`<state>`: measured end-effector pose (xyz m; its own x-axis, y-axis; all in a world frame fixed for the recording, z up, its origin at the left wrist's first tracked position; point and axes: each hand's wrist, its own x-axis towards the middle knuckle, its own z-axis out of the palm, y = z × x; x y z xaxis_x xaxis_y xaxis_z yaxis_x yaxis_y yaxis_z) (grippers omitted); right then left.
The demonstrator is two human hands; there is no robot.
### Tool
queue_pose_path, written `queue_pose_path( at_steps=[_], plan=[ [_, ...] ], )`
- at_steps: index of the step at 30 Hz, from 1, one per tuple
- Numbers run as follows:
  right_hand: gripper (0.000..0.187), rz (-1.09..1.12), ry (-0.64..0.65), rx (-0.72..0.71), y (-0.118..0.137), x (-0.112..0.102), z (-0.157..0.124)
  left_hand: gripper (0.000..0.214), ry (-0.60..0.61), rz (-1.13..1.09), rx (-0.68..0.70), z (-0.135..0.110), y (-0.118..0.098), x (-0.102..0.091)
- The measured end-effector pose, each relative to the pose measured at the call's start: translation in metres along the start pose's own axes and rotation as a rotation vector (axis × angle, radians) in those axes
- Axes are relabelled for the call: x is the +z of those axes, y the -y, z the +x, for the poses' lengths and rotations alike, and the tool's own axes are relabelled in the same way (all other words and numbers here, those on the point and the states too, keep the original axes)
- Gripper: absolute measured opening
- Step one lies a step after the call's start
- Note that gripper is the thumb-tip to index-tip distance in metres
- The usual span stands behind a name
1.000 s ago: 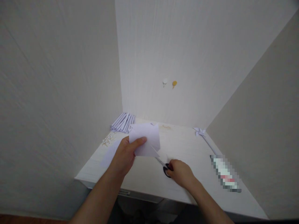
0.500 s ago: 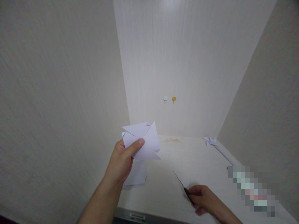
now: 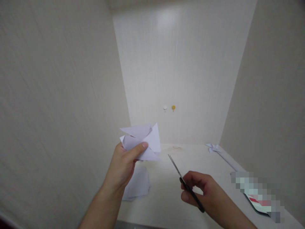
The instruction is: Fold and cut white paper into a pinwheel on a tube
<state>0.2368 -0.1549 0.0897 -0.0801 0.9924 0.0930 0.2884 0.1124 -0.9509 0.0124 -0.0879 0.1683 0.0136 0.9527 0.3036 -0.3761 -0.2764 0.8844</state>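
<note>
My left hand [image 3: 127,163] grips a white paper pinwheel [image 3: 152,140], its thumb pressed near the centre and the other fingers hidden behind. The pinwheel's cut corners stand out as pointed flaps. In my right hand [image 3: 200,190] is a pair of scissors [image 3: 175,165] with black handles, blades pointing up and left toward the paper. The blade tips are apart from the pinwheel and look nearly closed. Below my left hand, a stack of white paper sheets [image 3: 138,184] lies on the white tabletop [image 3: 166,203].
A second paper pinwheel on a rolled paper stick [image 3: 227,160] lies along the right wall. Nearer to me is a partly blurred flat object [image 3: 257,203]. A white hook [image 3: 165,108] and a yellow hook [image 3: 173,107] are on the back wall. Walls enclose both sides.
My right hand has moved up and left with the scissors, bringing them closer to the pinwheel. My left hand keeps its hold, with the pinwheel slightly tilted. The camera view has shifted a little.
</note>
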Motion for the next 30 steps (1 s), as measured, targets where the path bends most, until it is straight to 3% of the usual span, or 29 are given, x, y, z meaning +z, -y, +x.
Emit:
queue_pose_path(
  at_steps=[3,11,30],
  plan=[
    [0.030,-0.034,-0.065,0.026,0.010,0.007,-0.006,0.034,0.013,0.017,-0.011,-0.001,0.005,0.002],
    [0.034,-0.027,-0.072,0.091,0.018,0.010,-0.003,0.031,0.053,0.077,0.017,0.002,0.024,-0.002],
    [0.034,-0.029,-0.052,0.079,0.005,0.013,0.000,0.027,0.050,0.108,0.044,0.006,0.035,-0.006]
  ],
)
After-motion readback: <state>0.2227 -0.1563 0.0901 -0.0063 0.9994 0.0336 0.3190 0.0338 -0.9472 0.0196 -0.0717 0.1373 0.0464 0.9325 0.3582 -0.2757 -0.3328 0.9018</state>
